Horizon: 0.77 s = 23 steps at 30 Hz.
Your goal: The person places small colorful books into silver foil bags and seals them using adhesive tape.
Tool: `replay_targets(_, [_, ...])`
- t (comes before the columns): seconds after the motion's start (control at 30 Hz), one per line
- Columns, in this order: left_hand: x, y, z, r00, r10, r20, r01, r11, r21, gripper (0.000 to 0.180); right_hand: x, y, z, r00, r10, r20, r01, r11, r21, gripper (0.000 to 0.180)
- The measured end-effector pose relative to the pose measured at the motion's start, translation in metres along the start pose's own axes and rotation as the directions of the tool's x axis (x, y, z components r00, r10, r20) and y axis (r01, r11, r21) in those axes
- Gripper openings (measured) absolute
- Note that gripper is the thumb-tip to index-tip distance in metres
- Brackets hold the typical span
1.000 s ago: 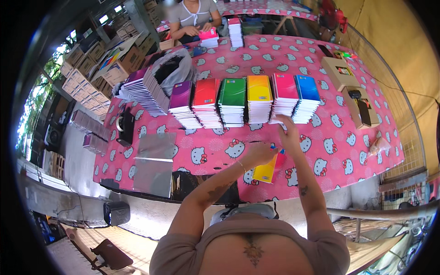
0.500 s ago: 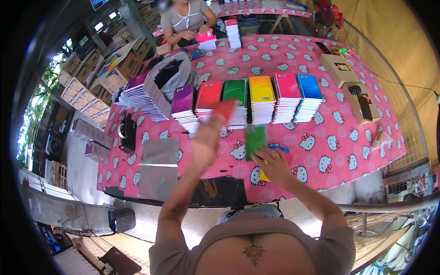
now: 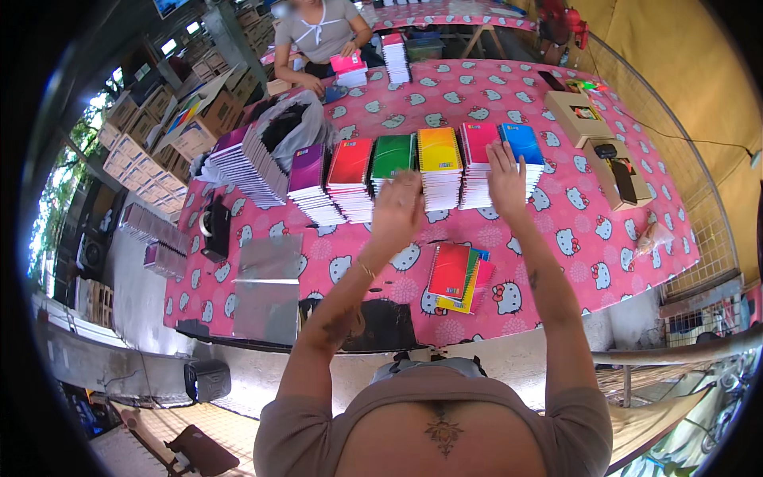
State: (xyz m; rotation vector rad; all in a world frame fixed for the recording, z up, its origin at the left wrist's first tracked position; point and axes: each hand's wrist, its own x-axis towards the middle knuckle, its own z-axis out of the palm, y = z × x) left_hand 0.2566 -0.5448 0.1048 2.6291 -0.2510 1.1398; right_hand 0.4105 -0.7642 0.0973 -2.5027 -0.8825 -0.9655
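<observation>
Both arms are stretched forward over the desk (image 3: 556, 230), which is covered in a pink cartoon-cat cloth. The left hand (image 3: 397, 208) is raised at the near edge of the green notebook stack (image 3: 391, 159), fingers curled; whether a notebook is gripped cannot be told from this view. The right hand (image 3: 505, 173) is laid flat, fingers spread and released, across the pink notebook stack (image 3: 479, 155) and touching the blue notebook stack (image 3: 524, 147). The stacks are lined up in a row: purple (image 3: 308, 179), red (image 3: 350, 171), green, yellow (image 3: 439, 159), pink, blue. A small loose pile of notebooks (image 3: 457, 274), red on top, is seen near the desk's front edge, below the hands. A grey plastic sleeve (image 3: 269, 286) is lying at the left. Another person (image 3: 318, 36) is seated at the far side.
</observation>
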Motion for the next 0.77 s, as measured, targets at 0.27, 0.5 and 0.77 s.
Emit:
replay_targets(0.27, [0.017, -0.055, -0.014, 0.986, -0.079, 0.146, 0.049, 0.978, 0.201, 0.070, -0.009, -0.007, -0.038, 0.992, 0.007, -0.127, 0.024, 0.971, 0.239, 0.027])
replay_targets(0.5, [0.037, -0.030, 0.044, 0.974, 0.154, 0.166, -0.186, 0.962, 0.200, 0.033, -0.039, -0.034, -0.097, 0.916, 0.326, -0.233, -0.158, 0.828, 0.538, 0.020])
replay_targets(0.77, [0.005, 0.021, -0.028, 0.977, 0.095, -0.190, -0.106, 0.993, -0.053, 0.029, -0.232, -0.087, -0.053, 0.945, -0.022, 0.325, -0.151, 0.855, 0.496, 0.044])
